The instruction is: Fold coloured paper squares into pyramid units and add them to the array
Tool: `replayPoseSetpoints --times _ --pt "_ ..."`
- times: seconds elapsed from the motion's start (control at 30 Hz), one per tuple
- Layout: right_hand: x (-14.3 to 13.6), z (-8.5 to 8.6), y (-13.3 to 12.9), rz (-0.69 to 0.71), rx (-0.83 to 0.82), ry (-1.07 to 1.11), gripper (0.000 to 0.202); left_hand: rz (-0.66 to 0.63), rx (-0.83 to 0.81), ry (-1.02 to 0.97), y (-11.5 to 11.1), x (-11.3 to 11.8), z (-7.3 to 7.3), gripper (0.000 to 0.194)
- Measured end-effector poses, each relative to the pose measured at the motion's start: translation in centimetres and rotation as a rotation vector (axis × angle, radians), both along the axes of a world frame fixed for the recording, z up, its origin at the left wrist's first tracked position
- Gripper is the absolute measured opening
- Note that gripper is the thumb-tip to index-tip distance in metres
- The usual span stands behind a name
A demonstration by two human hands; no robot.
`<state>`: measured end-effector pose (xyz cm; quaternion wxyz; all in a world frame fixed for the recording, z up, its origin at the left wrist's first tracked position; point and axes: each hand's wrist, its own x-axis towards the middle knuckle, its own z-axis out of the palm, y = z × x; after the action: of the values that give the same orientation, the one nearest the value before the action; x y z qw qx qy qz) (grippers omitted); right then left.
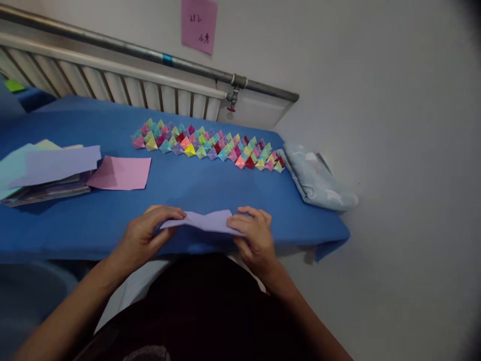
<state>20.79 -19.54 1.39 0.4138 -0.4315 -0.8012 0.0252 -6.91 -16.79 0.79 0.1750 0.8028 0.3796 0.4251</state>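
Note:
A sheet of lilac paper (208,221) stretches between my two hands, just above the near edge of the blue-covered table (210,185). My left hand (150,228) pinches its left end, thumb below and fingers on top. At the right end my right hand (255,233) grips it the same way, with some fingers lifted. The paper is seen at a low angle and bends in the middle; whether it is folded I cannot tell. Beyond it stand rows of small folded-paper pyramids (201,150) in many colours.
A pink sheet (122,173) lies at the left beside a stack of coloured papers (56,168). A folded pale-blue patterned cloth (319,180) rests at the table's right end. Behind the table are a radiator (124,90) and a pipe (112,46); a pink note (199,25) hangs on the wall.

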Motion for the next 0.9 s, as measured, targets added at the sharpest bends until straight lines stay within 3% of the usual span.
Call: replayPoseSetpoints --times 0.07,0.13,0.23,0.3,0.43,0.6,0.73,0.9 --pt "-0.3 1.3 0.4 0.007 -0.176 0.166 0.015 0.079 -0.126 -0.035 0.1 0.5 1.7 0.012" --pt "-0.7 1.7 1.0 0.03 -0.447 0.409 0.012 0.146 -0.243 -0.069 0.2 1.1 2.6 0.024" --pt "-1.2 0.9 1.8 0.086 -0.858 0.716 0.025 0.18 -0.391 -0.135 0.5 1.9 2.7 0.037" --pt "-1.4 0.1 2.1 0.081 -0.994 0.813 0.026 0.173 -0.488 -0.187 0.7 2.3 2.3 0.035" --pt "-1.7 -0.5 2.0 0.033 -1.012 0.916 0.029 0.156 -0.708 -0.365 0.7 2.9 2.1 0.03" --pt "-1.9 -0.3 1.7 0.044 -1.038 0.953 0.034 0.014 -1.037 -0.559 0.6 3.1 2.4 0.039" --pt "-1.6 -0.7 1.7 0.097 -1.132 0.924 0.036 0.084 -0.982 -0.64 0.6 2.6 1.9 0.03" --pt "-1.6 -1.1 1.4 0.07 -1.098 1.03 0.035 0.08 -1.005 -0.724 0.6 2.3 0.8 0.022"
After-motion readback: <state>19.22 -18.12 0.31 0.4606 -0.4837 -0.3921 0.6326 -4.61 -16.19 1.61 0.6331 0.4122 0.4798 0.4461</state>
